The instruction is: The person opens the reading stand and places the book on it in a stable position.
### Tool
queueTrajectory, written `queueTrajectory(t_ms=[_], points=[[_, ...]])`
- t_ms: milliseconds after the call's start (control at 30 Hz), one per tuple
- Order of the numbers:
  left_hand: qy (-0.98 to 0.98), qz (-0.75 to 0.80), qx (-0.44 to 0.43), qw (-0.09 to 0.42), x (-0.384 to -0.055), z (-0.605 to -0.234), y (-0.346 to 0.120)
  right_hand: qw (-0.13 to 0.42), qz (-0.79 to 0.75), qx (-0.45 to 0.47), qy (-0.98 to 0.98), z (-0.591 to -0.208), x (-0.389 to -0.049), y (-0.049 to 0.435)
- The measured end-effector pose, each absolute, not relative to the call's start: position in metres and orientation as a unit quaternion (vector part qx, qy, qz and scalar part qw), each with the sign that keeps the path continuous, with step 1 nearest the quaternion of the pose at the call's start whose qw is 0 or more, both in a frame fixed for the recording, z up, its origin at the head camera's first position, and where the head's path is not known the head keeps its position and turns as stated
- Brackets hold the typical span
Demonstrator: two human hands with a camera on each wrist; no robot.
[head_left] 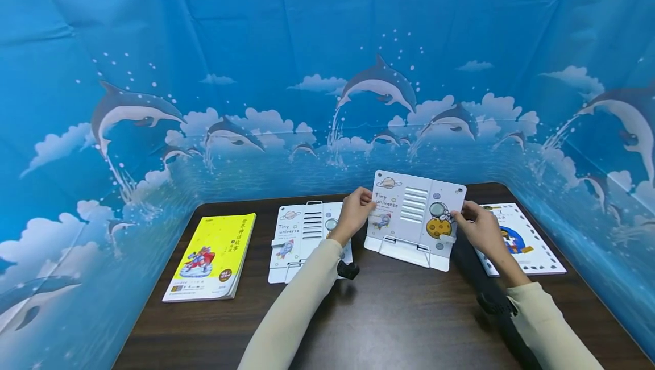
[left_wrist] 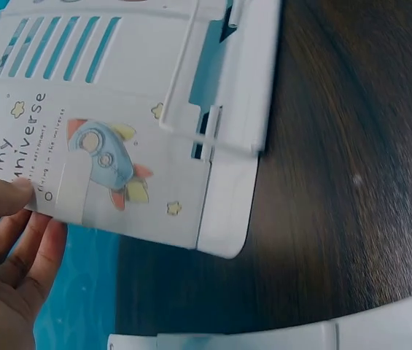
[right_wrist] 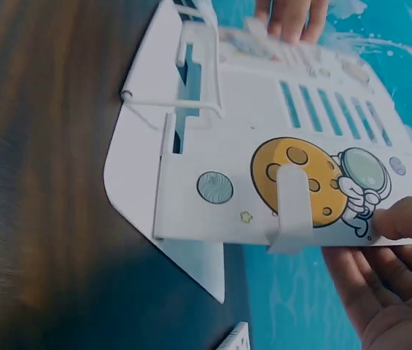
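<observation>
A white book stand (head_left: 414,216) printed with "Tiny universe", a rocket and an astronaut on a yellow moon stands tilted up on the dark table. My left hand (head_left: 355,213) pinches its left edge, thumb on the printed face and fingers behind, as the left wrist view shows. On the opposite edge, my right hand (head_left: 478,225) pinches the panel beside the astronaut. A wire bracket (right_wrist: 191,106) and a small white clip (right_wrist: 293,208) show on its front in the right wrist view. A second matching book stand (head_left: 286,236) lies behind my left forearm, partly hidden.
A yellow book (head_left: 215,256) lies at the left of the table (head_left: 389,313). To the right, partly behind my right hand, is a white book (head_left: 537,245) with a blue picture. A blue dolphin-print curtain (head_left: 286,46) hangs around the table's back and sides.
</observation>
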State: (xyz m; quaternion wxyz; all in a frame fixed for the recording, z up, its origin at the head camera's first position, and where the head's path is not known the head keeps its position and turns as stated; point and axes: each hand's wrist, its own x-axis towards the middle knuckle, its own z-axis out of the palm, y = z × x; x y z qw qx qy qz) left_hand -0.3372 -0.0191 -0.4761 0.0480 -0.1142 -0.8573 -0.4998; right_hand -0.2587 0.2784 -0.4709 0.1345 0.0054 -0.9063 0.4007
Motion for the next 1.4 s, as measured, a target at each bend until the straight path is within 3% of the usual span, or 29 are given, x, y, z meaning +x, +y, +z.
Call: queueTrajectory(t_ms=[333,667,900,1167,1400], points=[[-0.854,-0.509,-0.099,0.049,-0.339,-0.480,-0.030,0.137,0.391,-0.004,-0.910,-0.473,-0.305,0.274],[-0.854,-0.510,-0.090,0.051,-0.338,-0.481,-0.033,0.122,0.389,-0.011,-0.913,-0.473,-0.319,0.270],[-0.853,-0.509,-0.095,0.065,-0.335,-0.481,-0.036,0.118,0.377,-0.003,-0.919,-0.476,-0.312,0.276],[-0.841,-0.524,-0.065,0.116,-0.315,-0.480,-0.034,0.128,0.331,-0.010,-0.935,-0.482,-0.291,0.316],[-0.832,-0.536,-0.112,0.089,-0.287,-0.480,-0.016,0.106,0.284,-0.061,-0.951,-0.491,-0.269,0.367]])
